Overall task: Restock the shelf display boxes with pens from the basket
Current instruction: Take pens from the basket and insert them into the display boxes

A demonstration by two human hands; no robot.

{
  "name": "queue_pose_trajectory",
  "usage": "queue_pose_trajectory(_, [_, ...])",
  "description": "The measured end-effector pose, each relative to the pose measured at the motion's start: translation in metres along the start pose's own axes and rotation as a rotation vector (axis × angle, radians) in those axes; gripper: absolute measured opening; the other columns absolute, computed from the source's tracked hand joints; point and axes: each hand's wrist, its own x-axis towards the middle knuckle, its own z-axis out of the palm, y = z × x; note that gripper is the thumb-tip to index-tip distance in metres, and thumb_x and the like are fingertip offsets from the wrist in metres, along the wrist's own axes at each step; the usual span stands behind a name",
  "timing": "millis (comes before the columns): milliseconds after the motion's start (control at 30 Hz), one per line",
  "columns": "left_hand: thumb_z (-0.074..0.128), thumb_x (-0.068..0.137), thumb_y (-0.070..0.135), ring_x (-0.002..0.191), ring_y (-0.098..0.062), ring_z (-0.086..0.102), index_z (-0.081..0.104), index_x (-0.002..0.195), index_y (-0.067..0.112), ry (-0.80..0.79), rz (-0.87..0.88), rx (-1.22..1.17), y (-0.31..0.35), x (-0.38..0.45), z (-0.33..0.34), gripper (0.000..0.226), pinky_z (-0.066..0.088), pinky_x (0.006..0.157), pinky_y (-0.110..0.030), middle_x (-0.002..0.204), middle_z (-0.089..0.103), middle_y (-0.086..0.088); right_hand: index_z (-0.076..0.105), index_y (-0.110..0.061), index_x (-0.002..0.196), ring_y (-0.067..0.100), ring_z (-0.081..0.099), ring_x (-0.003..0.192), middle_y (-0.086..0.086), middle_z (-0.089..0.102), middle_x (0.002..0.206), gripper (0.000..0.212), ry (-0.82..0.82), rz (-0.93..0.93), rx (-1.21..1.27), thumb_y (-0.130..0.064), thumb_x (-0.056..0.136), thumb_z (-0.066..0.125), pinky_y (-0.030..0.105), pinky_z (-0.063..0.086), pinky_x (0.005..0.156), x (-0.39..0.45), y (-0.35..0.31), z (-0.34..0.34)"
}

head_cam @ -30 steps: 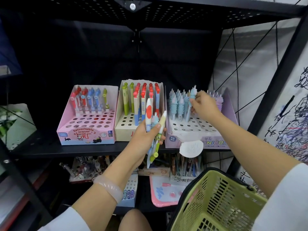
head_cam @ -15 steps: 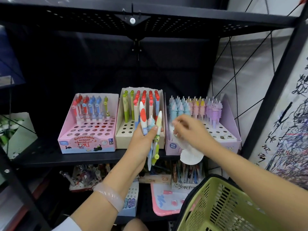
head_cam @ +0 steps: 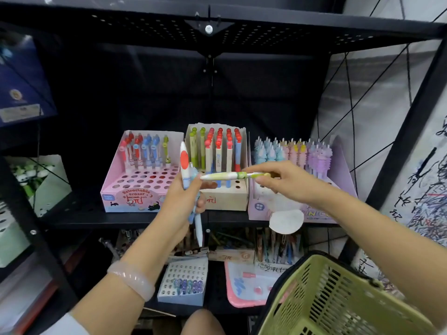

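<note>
Pink box (head_cam: 135, 189): front rows of holes are lying open; pens are filling only the back rows.
Middle box (head_cam: 227, 198): pens are crowding the back, front holes are showing; the left hand (head_cam: 180, 201) and right hand (head_cam: 287, 180) are blocking the way in.
Purple box (head_cam: 343, 172): pens are packing the rear.
Above: the upper shelf (head_cam: 217, 32) is capping a tall gap.
Lower right: the basket (head_cam: 338, 298) is blocking.

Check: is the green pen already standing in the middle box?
No, the right hand holds the green pen level in front of the middle box.
</note>
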Motion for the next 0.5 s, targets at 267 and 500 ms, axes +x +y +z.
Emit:
queue_pose_trajectory(267, [0.052,0.092,0.021,0.037,-0.006,0.035,0.051,0.104,0.002,-0.110,-0.011,0.048,0.014,-0.004,-0.038,0.023,0.030,0.034,-0.017,0.066,0.067,-0.003,0.063,-0.036,0.112,0.010,0.054,0.064,0.001,0.066,0.086,0.024,-0.163,-0.123,-0.201,-0.025,0.092,0.057,0.022,0.048,0.058,0.042,-0.046,-0.014])
queue_pose_trajectory(500, [0.055,0.092,0.019,0.038,-0.006,0.037,0.054,0.095,0.007,-0.020,0.045,0.020,0.020,0.008,-0.051,0.012,0.030,0.034,-0.018,0.061,0.064,0.001,0.060,-0.009,0.097,0.006,0.061,0.064,0.001,0.065,0.074,0.016,0.201,-0.089,0.457,-0.023,0.093,0.056,0.020,0.053,0.062,0.087,-0.076,0.027])
